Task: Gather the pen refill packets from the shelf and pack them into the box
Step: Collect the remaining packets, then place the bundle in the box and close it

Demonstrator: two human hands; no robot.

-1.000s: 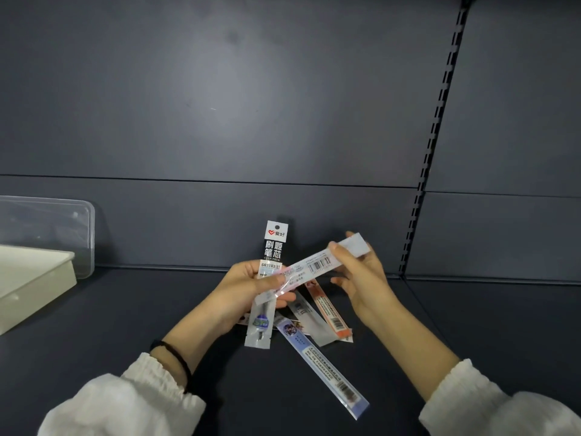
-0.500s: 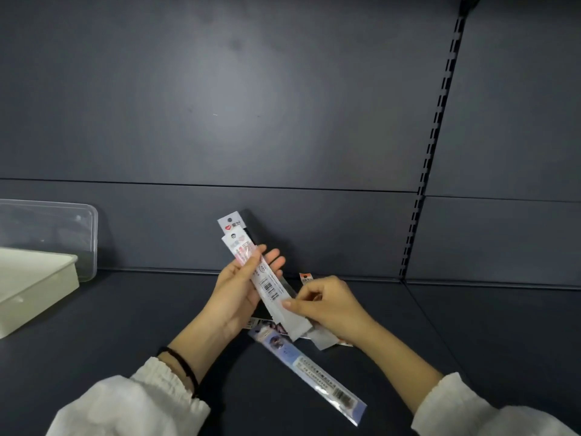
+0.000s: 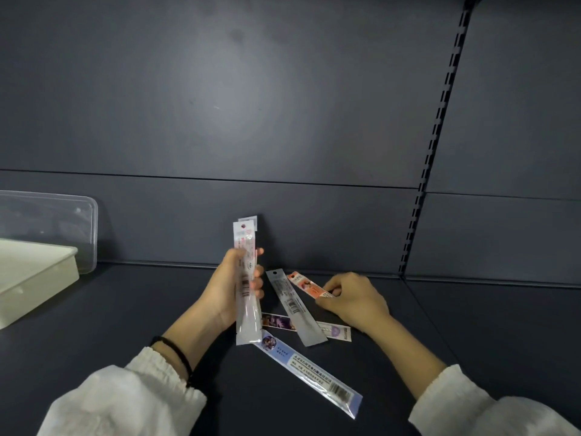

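Note:
My left hand (image 3: 231, 289) holds two refill packets (image 3: 246, 278) upright, one behind the other, above the dark shelf (image 3: 125, 325). My right hand (image 3: 355, 302) rests on the shelf with its fingertips pinching the near end of an orange packet (image 3: 309, 284). A grey packet (image 3: 295, 306) lies beside it. Under that one lie a purple packet (image 3: 278, 320) and a white packet with a purple dot (image 3: 336, 330). A long blue packet (image 3: 309, 374) lies nearest me. The cream box (image 3: 37, 272) stands at the left edge.
A clear plastic lid (image 3: 83, 231) leans against the back wall behind the box. A slotted shelf upright (image 3: 434, 146) runs up the back panel on the right. White sleeves cover both forearms.
My left hand took over the white packet and turned the pair upright. My right hand let go of it and dropped to the shelf, closing on the orange packet.

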